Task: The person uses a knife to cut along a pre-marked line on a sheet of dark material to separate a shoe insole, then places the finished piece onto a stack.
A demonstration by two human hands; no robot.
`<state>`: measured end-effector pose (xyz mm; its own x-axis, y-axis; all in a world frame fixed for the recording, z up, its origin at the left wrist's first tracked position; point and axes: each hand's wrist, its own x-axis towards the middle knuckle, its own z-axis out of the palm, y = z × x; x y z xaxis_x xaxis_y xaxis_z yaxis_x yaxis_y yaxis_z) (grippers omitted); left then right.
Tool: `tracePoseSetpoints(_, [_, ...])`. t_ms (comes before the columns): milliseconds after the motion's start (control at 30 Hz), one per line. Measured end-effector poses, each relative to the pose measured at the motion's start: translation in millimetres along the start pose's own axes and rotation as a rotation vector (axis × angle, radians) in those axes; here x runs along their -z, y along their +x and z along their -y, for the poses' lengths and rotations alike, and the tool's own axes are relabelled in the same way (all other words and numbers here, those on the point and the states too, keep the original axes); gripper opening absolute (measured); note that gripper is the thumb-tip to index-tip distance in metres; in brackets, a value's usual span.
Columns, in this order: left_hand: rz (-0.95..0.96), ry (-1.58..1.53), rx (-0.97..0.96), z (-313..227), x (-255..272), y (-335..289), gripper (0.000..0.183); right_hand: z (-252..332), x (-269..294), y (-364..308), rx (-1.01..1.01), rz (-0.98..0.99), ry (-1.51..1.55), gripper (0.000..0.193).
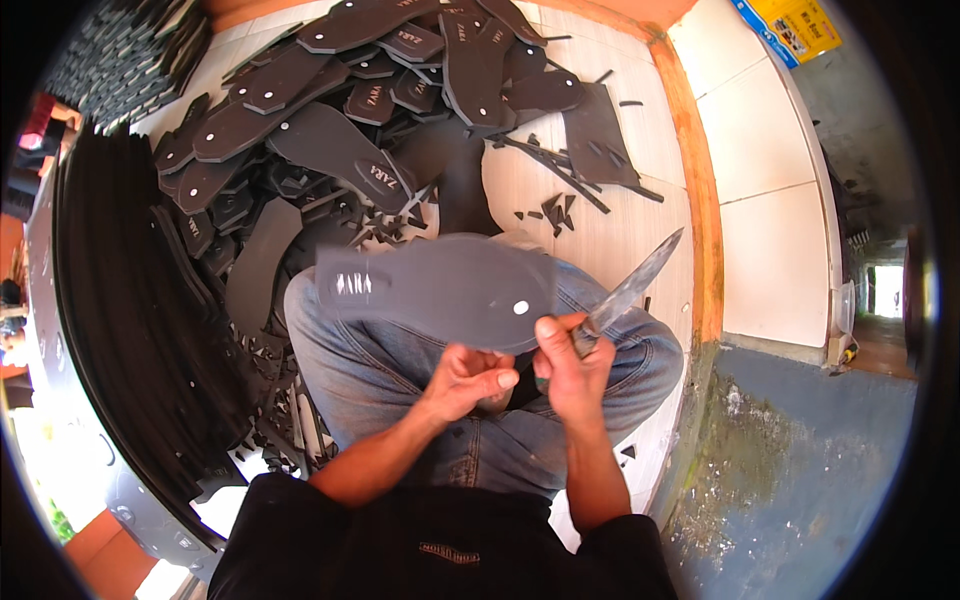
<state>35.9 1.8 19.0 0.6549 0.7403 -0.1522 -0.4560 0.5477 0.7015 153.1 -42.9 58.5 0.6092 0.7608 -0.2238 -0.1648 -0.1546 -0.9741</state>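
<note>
A dark grey flat sandal sole with a white dot and white lettering lies level above my lap, its heel end blurred. My right hand is closed round the handle of a knife, the blade pointing up and right. The same hand's thumb presses the sole's near right edge. My left hand is at the sole's near edge, thumb stretched out below it and clear of the surface; its other fingers are partly hidden under the sole.
A heap of similar soles covers the floor ahead. Dark sheets stand stacked at the left. Small triangular offcuts and strips are scattered on the pale floor. An orange-edged step runs along the right.
</note>
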Motion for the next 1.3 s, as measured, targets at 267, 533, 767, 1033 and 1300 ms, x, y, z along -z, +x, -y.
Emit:
tracePoseSetpoints(267, [-0.388,-0.249,0.266,7.1,-23.0,19.3,0.024,-26.7,35.5,-25.8,0.151,-0.126,-0.674,0.037])
tracePoseSetpoints(533, [-0.393,-0.282,0.268,4.1,-20.0,28.7,0.021,-56.4,44.0,-44.5,0.046,-0.156,-0.934,0.039])
tracePoseSetpoints(767, [-0.403,-0.288,0.274,11.7,-31.9,30.3,0.026,-51.1,51.3,-50.3,-0.007,-0.19,-0.951,0.036])
tracePoseSetpoints(1033, [-0.407,-0.291,0.265,16.1,-28.4,29.5,0.025,-55.0,51.5,-49.8,-0.022,-0.182,-0.956,0.034])
tracePoseSetpoints(1300, [-0.367,-0.206,0.22,6.1,-13.0,22.9,0.023,-63.3,23.7,-41.2,-0.063,-0.157,-0.935,0.028])
